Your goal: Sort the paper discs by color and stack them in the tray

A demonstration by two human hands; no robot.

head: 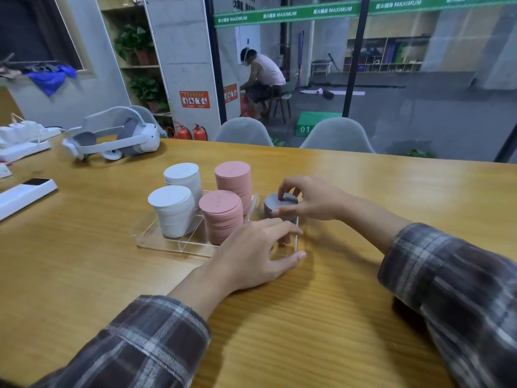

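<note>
**Progress.** Four stacks stand in the clear acrylic tray [167, 242]: two white disc stacks [172, 211] at left and two pink disc stacks [221, 217] in the middle. The right hand [313, 200] holds the short grey disc stack [289, 199] between curled fingers and thumb at the tray's far-right compartment; whether the stack is seated cannot be told. The left hand [251, 256] grips the tray's near-right corner. No loose discs are visible on the table [349, 275], so sorting appears nearly complete.

**Markings.** The green banner [285, 14] reads "MAXIMUM". The green box [307, 126] reads "01". The marks on the pink discs are illegible.
</note>
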